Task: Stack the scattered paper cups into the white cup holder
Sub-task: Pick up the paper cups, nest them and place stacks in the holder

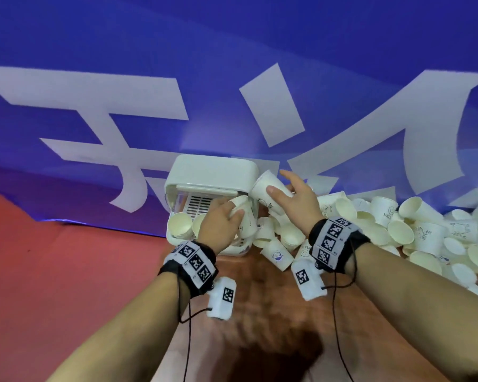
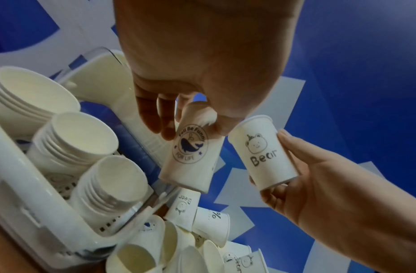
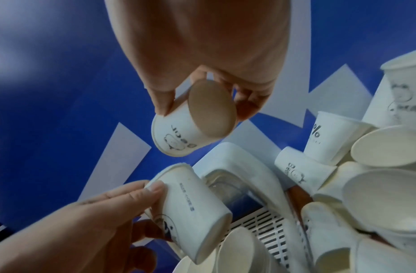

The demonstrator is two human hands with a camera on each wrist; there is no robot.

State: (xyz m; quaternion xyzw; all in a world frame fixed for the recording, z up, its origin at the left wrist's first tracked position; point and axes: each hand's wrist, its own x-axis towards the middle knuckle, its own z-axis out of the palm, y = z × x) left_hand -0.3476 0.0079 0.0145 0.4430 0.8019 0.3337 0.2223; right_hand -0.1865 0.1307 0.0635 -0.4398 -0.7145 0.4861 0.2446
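Hands (image 1: 226,219) gripping smooth tapered paper cups (image 2: 190,147), holder (image 1: 213,172) probably plastic

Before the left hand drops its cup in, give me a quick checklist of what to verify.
1. Left hand grips the whale cup: ok.
2. Right hand grips the Bear cup: ok.
3. The two held cups are apart: ok.
4. Cup holder is open at the front: ok.
5. Stacks in the holder sit mouth up: ok.
6. Whale cup is lined up over a stack: cannot tell.
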